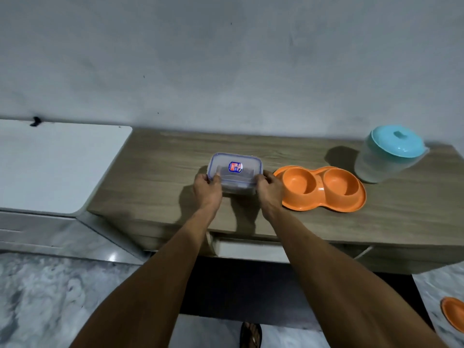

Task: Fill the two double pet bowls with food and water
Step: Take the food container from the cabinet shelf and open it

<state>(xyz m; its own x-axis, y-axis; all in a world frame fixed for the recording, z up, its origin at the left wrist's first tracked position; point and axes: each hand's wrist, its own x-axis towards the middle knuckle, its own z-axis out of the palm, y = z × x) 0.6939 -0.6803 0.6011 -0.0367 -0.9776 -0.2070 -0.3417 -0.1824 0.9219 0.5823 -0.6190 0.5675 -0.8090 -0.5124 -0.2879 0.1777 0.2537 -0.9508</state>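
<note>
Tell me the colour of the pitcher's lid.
Turquoise: the round plastic lid on the translucent pitcher, head view.

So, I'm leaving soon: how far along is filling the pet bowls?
Nothing filled yet: both wells of the orange double bowl are empty. In hand: left hand and right hand grip the closed clear container. Left: food, water, likely from the lidded pitcher, and the second orange bowl, barely in view.

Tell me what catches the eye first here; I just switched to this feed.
The bright orange double bowl, empty, sits on the wooden counter right of centre. Just left of it, the left hand and right hand grip the ends of a lidded clear box. A jug with a turquoise lid stands far right, behind the bowl.
</note>
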